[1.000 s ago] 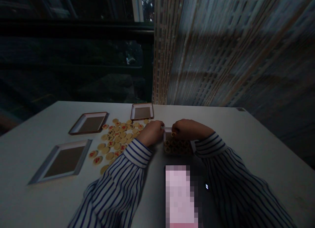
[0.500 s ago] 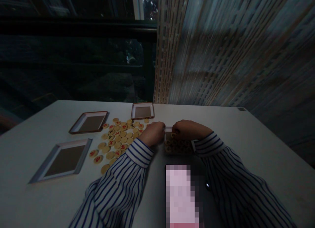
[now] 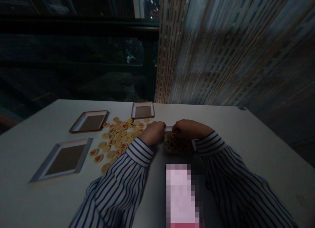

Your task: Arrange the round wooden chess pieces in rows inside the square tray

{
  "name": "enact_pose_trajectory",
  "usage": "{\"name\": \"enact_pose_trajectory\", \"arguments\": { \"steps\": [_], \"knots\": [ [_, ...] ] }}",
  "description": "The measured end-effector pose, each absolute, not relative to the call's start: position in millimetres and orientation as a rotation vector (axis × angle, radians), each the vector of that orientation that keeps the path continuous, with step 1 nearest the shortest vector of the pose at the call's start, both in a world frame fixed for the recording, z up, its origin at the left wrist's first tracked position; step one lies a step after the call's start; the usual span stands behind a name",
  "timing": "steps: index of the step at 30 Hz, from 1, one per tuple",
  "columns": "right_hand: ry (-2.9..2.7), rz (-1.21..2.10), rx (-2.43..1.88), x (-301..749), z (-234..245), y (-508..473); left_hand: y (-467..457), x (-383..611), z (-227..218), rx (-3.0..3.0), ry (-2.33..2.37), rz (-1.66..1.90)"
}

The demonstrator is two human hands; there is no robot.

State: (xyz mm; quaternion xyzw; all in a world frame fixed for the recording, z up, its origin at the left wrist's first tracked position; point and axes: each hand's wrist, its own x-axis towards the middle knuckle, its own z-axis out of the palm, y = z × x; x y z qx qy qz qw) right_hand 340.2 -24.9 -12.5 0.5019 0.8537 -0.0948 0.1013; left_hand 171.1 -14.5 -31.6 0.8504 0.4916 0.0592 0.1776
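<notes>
A small shallow box [image 3: 169,129] stands on the table in front of me, its near part filled with round wooden Chinese chess pieces [image 3: 177,145] in rows. My left hand [image 3: 154,133] is closed at the box's left edge; its fingertips are mostly hidden. My right hand [image 3: 189,129] reaches over the box from the right, fingers pinched down on a chess piece at the end of the filled rows. To the left of my left hand many loose chess pieces [image 3: 123,134] lie spread out, some showing red or dark characters, others blank side up.
Three shallow trays lie around the loose pieces: a grey-rimmed one [image 3: 85,152] at left, a brown-rimmed one [image 3: 106,114] behind it, another brown-rimmed one [image 3: 154,110] at the back. A pixelated pink patch [image 3: 180,192] is close to me. A blurred skin-toned shape [image 3: 5,123] shows at the left edge.
Both hands stay almost in place at the box. The view has shifted very slightly. A blurred skin-toned shape has appeared at the far left edge.
</notes>
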Motion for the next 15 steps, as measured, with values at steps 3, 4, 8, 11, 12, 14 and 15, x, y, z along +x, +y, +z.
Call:
{"name": "enact_pose_trajectory", "arguments": {
  "steps": [3, 4, 8, 11, 12, 14, 15],
  "knots": [
    [2.533, -0.276, 1.473, 339.6, -12.1, -25.3, -13.2, 170.5, -33.9, 2.43, 1.379, 0.181],
    [2.541, -0.278, 1.468, 339.5, -12.2, -25.4, -12.9, 170.2, -34.5, 2.438, 1.373, 0.186],
    [2.539, -0.299, 1.466, 340.0, -13.1, -24.7, -12.5, 169.7, -35.4, 2.467, 1.353, 0.19],
    [2.54, -0.314, 1.472, 340.0, -13.8, -24.3, -12.3, 169.7, -35.7, 2.46, 1.355, 0.183],
    [2.539, -0.315, 1.469, 339.8, -13.8, -24.4, -12.1, 169.8, -36.0, 2.455, 1.358, 0.182],
    [2.535, -0.31, 1.464, 339.2, -13.1, -24.8, -11.7, 169.7, -36.5, 2.445, 1.364, 0.182],
    [2.533, -0.307, 1.46, 338.9, -12.5, -25.2, -11.6, 169.6, -36.7, 2.443, 1.365, 0.181]
  ]
}}
